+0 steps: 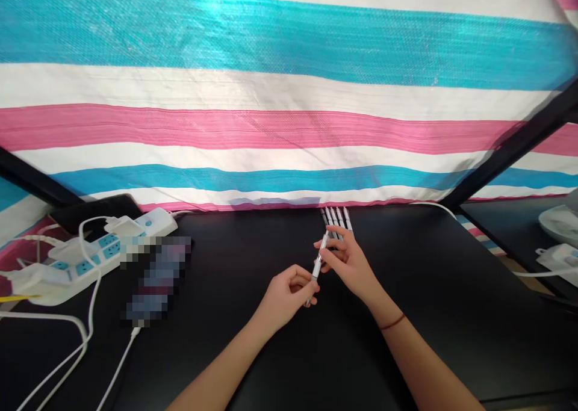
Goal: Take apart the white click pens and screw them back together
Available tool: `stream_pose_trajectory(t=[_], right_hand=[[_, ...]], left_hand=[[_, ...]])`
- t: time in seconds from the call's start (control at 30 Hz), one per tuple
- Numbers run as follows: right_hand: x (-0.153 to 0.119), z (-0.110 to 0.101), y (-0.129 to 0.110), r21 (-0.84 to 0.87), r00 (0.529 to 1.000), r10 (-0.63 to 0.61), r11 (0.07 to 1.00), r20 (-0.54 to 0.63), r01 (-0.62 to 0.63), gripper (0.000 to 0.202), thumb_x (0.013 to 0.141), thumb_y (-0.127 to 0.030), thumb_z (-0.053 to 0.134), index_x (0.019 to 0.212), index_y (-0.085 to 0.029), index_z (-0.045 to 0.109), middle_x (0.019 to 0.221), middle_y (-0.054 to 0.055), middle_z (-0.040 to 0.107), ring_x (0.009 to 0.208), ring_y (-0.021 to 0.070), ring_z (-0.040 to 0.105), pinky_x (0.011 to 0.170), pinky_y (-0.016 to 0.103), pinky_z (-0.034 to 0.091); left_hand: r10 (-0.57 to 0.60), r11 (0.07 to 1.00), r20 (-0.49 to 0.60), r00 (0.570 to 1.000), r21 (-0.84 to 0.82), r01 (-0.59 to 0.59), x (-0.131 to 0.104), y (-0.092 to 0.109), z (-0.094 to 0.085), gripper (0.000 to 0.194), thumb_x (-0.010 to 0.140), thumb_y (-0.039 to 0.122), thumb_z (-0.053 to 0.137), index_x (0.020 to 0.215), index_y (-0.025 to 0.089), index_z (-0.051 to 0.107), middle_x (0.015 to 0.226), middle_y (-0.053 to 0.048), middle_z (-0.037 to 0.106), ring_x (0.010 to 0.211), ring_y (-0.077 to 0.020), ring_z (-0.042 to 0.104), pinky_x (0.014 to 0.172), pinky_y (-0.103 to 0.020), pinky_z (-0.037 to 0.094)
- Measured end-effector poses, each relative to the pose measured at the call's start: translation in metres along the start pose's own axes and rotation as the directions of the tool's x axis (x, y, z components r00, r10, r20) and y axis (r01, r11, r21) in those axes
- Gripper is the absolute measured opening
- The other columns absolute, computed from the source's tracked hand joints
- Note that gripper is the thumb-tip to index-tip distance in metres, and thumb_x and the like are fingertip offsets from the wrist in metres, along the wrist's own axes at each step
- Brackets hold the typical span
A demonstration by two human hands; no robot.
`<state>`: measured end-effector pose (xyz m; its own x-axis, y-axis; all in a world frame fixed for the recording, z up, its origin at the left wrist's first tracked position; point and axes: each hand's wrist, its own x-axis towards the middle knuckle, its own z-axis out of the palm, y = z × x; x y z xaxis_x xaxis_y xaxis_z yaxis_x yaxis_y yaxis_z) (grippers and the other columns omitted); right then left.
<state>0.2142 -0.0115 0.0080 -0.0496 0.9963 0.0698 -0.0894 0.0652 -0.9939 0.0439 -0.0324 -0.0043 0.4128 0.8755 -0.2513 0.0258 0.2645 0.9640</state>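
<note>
A white pen [318,263] is held at a slant above the black table, between both of my hands. My left hand [291,289] pinches its lower end, near the grey tip part. Higher up the barrel, my right hand [347,260] grips the same pen with thumb and fingers. Just behind my right hand, several similar white pens [339,217] lie side by side in a row at the table's back edge. My right hand and its fingers hide their near ends.
On the left stands a white power strip [108,248] with plugs and cables. A pixelated phone [158,281] lies beside it, joined to a white cable [120,363]. Striped sheeting [289,128] hangs behind the black table [253,242]. Black frame bars [506,149] slant at both sides.
</note>
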Motion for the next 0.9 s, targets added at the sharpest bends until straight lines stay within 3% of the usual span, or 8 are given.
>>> stream_pose_trajectory(t=[0.17,0.27,0.43,0.53,0.9], right_hand=[[-0.0034,0.0003,-0.0055,0.005,0.994,0.047,0.999,0.1,-0.048,0.047,0.075,-0.031,0.069,0.115,-0.024,0.044,0.1,0.005,0.062,0.071,0.0176,0.067,0.057,0.03,0.057],[-0.006,0.0013,-0.0092,0.019,0.986,0.066,0.997,0.152,-0.069,0.039,0.078,-0.03,0.066,0.112,-0.024,0.046,0.099,0.006,0.062,0.081,0.0211,0.067,0.053,0.028,0.056],[-0.0068,0.0033,-0.0093,-0.008,0.992,0.054,0.999,0.118,-0.053,0.039,0.081,-0.029,0.063,0.115,-0.024,0.046,0.105,0.007,0.062,0.076,0.0193,0.069,0.063,0.033,0.057],[-0.0058,0.0038,-0.0076,0.002,0.992,0.064,0.998,0.105,-0.064,0.036,0.079,-0.03,0.065,0.11,-0.022,0.048,0.098,0.007,0.064,0.074,0.0208,0.069,0.061,0.033,0.057],[-0.0055,0.0023,-0.01,0.039,0.993,0.081,0.996,0.088,-0.085,0.047,0.075,-0.034,0.069,0.115,-0.023,0.047,0.104,0.009,0.066,0.08,0.0239,0.07,0.062,0.035,0.058]], left_hand=[[-0.051,0.999,0.099,0.994,0.002,0.051,-0.0012,-0.0015,0.0032,0.029,0.078,0.031,0.064,0.102,0.014,0.059,0.078,-0.004,0.066,0.066,-0.0165,0.066,0.06,-0.028,0.052],[-0.043,0.998,0.143,0.989,0.048,0.037,-0.001,-0.0023,0.0033,0.026,0.079,0.031,0.063,0.098,0.013,0.062,0.078,-0.004,0.065,0.071,-0.0179,0.067,0.064,-0.03,0.053],[-0.04,0.999,0.165,0.985,0.042,0.033,-0.0002,-0.0028,0.0014,0.025,0.082,0.035,0.06,0.093,0.013,0.061,0.083,-0.006,0.066,0.073,-0.0177,0.067,0.065,-0.03,0.053],[-0.03,0.998,0.177,0.984,0.065,0.019,-0.0006,-0.0028,0.001,0.026,0.082,0.035,0.06,0.096,0.013,0.06,0.083,-0.006,0.065,0.071,-0.0176,0.066,0.064,-0.03,0.053],[-0.004,0.998,0.17,0.985,0.067,-0.008,-0.0005,-0.0045,0.0016,0.033,0.082,0.038,0.059,0.104,0.013,0.06,0.082,-0.005,0.064,0.07,-0.0165,0.066,0.063,-0.029,0.053]])
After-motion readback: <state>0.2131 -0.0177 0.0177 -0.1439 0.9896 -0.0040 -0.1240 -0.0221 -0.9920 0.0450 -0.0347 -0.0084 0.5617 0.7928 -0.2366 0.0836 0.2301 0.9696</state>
